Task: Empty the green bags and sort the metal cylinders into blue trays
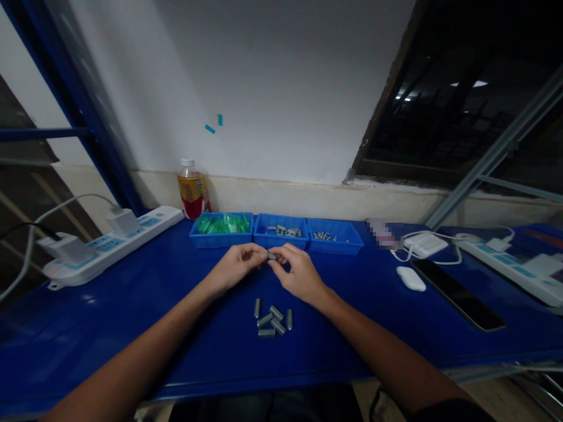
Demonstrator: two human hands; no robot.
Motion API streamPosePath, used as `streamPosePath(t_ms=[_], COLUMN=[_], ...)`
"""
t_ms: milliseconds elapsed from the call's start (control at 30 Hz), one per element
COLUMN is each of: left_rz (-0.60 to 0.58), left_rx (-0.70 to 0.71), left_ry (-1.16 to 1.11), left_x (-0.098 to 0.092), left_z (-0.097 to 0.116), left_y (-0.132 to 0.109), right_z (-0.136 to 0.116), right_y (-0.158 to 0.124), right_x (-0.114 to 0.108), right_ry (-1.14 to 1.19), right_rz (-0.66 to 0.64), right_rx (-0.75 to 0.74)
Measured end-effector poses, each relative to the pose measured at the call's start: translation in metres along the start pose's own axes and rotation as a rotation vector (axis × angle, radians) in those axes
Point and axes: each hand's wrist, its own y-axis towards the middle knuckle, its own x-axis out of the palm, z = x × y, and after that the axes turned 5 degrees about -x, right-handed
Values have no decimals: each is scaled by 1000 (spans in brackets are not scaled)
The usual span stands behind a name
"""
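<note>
My left hand [237, 265] and my right hand [299, 271] meet above the blue table, fingertips nearly touching. Between them is a small metal cylinder [271, 256]; the right fingers pinch it, and the left thumb and forefinger close at its left end, where any smaller part is too small to make out. Nearer the front edge lie several grey metal cylinders [277, 326] in a loose group. Behind my hands stand three blue trays: the left tray [222, 241] holds green plastic pieces, the middle tray [280, 241] metal cylinders, the right tray [336, 245] small metal parts.
A bottle [193, 190] stands by the wall behind the left tray. Power strips [116, 245] with plugs and cables lie at both sides. On the right are a black phone [457, 294], a white case [410, 279] and a white charger [425, 244].
</note>
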Motion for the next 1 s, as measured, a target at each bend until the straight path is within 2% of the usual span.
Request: streamPosePath(t_ms=[167, 300, 333, 400, 467, 533, 633, 800, 1000], left_rz=[26, 50, 5, -172, -397, -561, -646, -568, -264], left_rx=[-22, -92, -101, -87, -44, -12, 11, 86, 111], left_ry=[-130, -70, -9, 159, 337, 467, 591, 649, 719], left_x=[3, -2, -6, -15, -23, -28, -27, -22, -23], left_z=[2, 9, 12, 21, 30, 35, 33, 19, 7], left_y=[0, -2, -5, -13, -22, -29, -32, -26, -17], right_z=[-3, 17, 26, 45, 61, 71, 75, 71, 60], right_y=[11, 46, 58, 83, 105, 119, 128, 129, 127], right_x=[-10, -22, -23, -21, -15, -6, 6, 15, 4], right_ry=[-70, -238, -295, -413, -488, -542, -593, -692, -745], right_rz=[-45, -185, -204, -271, -434, -590, -689, -720, -668], right_rx=[-65, -116, -79, 39, 126, 157, 136, 108, 100])
